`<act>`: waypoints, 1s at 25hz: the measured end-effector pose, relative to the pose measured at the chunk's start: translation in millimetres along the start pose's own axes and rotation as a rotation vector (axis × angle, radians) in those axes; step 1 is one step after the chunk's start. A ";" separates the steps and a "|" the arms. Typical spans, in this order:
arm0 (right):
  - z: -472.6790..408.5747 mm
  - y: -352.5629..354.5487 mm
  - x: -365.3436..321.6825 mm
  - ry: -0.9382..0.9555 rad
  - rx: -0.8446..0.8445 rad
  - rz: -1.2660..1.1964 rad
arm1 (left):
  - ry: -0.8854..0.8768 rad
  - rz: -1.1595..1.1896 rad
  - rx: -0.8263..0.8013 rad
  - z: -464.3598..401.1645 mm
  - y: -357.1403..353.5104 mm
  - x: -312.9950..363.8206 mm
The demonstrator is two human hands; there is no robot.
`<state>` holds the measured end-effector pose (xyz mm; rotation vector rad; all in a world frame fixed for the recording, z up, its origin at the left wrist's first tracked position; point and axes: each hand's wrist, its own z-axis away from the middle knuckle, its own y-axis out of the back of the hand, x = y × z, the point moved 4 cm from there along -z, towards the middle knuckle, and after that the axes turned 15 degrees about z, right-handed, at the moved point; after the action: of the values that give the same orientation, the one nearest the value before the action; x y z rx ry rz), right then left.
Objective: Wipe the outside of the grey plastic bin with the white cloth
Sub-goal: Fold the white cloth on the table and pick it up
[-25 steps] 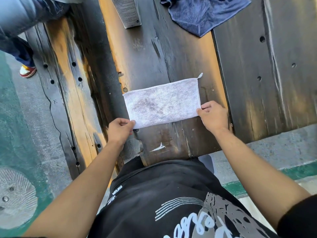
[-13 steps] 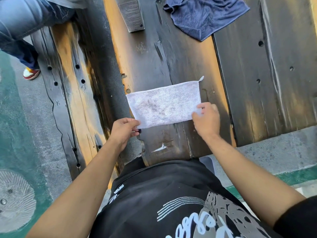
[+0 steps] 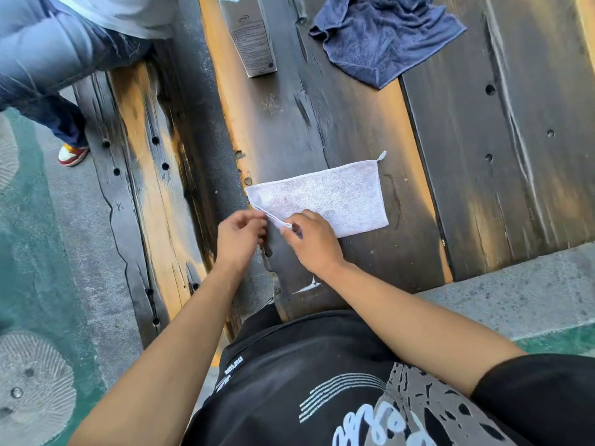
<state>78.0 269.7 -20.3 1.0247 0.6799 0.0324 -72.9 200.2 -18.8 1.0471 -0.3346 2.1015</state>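
Your white cloth (image 3: 325, 196) lies flat on the dark, weathered wooden planks just right of the middle of the frame. It is folded into a long rectangle, with its long edges running from lower left up toward the right, so it sits slightly tilted. The fabric looks like terry, off-white with faint greyish smudges near its left half. A small hanging loop sticks up from its upper right corner. At the lower left corner the layers are parted, one thin edge lifted off the rest. The grey plastic bin you are to wipe cannot be seen anywhere in the frame.
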 end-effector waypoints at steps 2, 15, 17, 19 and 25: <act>1.2 0.9 3.0 0.004 -0.015 -0.029 | -0.277 -0.307 -0.093 -16.3 6.1 14.6; 32.1 49.1 48.5 -0.330 0.034 -0.698 | -0.549 -0.893 -0.801 -57.2 -79.4 100.1; 41.0 53.5 71.0 -0.446 0.108 -0.886 | -0.299 -0.682 -0.777 -56.2 -110.0 106.9; 49.8 56.3 90.7 -0.545 0.167 -0.937 | -0.209 -0.627 -0.781 -56.6 -141.4 105.0; 55.9 55.8 124.3 -0.790 0.295 -0.896 | -0.220 -0.761 -0.789 -63.7 -212.4 83.5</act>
<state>222.6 297.5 -20.2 0.8321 0.3573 -1.2205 12.2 421.2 -14.3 0.7399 -0.6760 1.0231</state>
